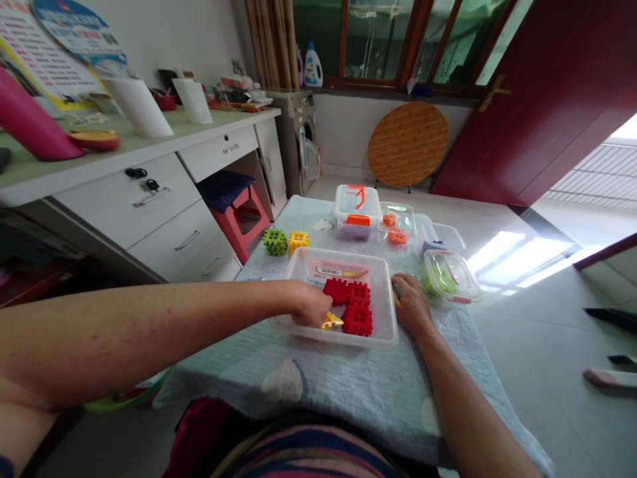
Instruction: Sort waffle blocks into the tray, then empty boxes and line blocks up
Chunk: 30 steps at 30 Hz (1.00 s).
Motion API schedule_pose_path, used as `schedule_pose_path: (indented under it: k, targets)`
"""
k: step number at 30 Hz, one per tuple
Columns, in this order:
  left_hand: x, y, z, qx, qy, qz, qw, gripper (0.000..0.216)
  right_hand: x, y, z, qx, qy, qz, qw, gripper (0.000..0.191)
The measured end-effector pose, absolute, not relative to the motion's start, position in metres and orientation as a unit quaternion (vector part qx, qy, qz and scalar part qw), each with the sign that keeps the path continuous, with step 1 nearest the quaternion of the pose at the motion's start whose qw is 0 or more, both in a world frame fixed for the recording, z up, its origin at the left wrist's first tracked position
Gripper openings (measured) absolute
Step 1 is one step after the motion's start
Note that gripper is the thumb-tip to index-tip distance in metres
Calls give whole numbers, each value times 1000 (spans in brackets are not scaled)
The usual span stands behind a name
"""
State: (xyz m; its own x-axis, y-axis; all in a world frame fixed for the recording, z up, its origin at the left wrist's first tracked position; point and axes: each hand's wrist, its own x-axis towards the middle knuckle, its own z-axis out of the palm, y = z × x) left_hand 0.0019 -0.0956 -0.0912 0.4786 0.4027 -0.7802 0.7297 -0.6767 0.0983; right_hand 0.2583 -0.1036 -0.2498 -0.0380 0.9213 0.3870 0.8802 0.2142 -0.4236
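1. Worktop [223, 119] runs along the left wall, carrying a pink cylinder [37, 119] and two white rolls [139, 106], one standing behind the other.
2. Below it, partly tucked into the desk's opening, is a pink stool [247, 226] with a dark blue top.
3. On the cloth-covered table [343, 372], towards its far left, a green block cube [275, 242] sits just beside a smaller yellow block cube [298, 241].
4. The left hand [312, 304] reaches over the near-left side of an open plastic box [348, 340]. Its fingers are curled together, tips down at a yellow piece [332, 321]; I cannot tell whether they pinch it.
5. Red blocks [357, 318] with notched edges lie inside the box, right of the yellow piece and close to the fingers.
6. Behind the box stands a lidded container [357, 212] with orange clasps; to its right, a clear container [397, 222] shows orange pieces.
7. The right hand [412, 304] lies at the box's right side, outside it, fingers bent and pointing away; I cannot tell whether they press the wall.
8. Farther right are a container with dark blue pieces [434, 246] and, nearer, a lidded one with green pieces [438, 280].
9. A dark red door [497, 133] stands beyond.
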Motion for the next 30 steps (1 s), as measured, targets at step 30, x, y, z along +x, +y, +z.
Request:
schedule_pose_path:
  k: [30]
  targets:
    - [-1, -100, -92, 836, 388, -266, 283, 32, 258, -104, -252, -629, -720, 26, 291, 28]
